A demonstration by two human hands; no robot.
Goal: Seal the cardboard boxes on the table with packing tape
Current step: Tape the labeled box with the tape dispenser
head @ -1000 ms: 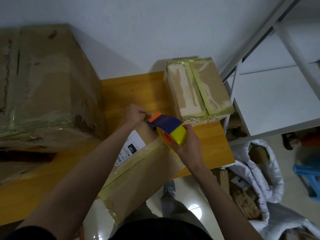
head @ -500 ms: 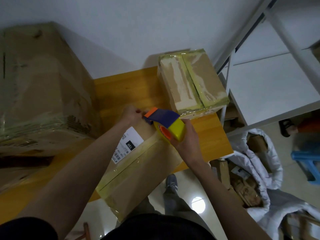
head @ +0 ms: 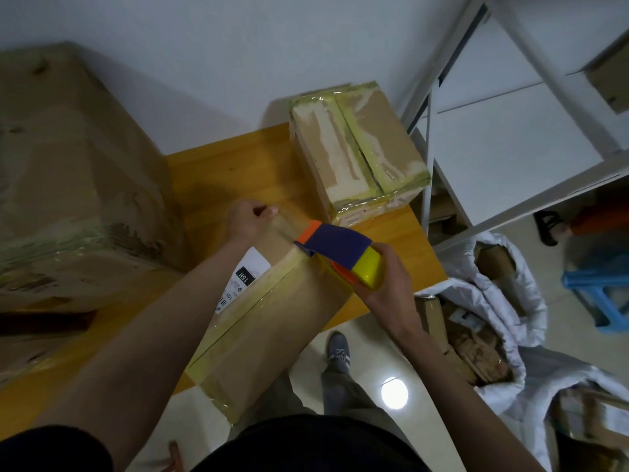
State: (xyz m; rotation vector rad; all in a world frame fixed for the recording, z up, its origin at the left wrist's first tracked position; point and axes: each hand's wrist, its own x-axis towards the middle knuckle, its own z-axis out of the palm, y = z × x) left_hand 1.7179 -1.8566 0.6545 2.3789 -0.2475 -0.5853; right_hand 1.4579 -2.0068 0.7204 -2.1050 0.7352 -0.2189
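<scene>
A long flat cardboard box (head: 272, 335) with a white shipping label lies on the wooden table (head: 221, 172) and overhangs its near edge. Clear tape runs along its middle seam. My left hand (head: 246, 219) presses the tape end onto the box's far end, fingers curled over the edge. My right hand (head: 381, 281) grips a tape dispenser (head: 340, 253) with a purple guard, an orange tip and a yellow roll, held just above the box's far right part. A stretch of clear tape spans between the two hands.
A small taped box (head: 357, 151) stands at the table's far right corner. A very large cardboard box (head: 75, 172) fills the left. White metal shelving (head: 510, 114) stands to the right, a white sack (head: 503, 321) of cardboard on the floor below it. A blue stool (head: 599, 291) sits far right.
My right hand has drawn the dispenser back toward me and to the right, away from my left hand, stretching out a length of tape. My left hand stays on the box's far end.
</scene>
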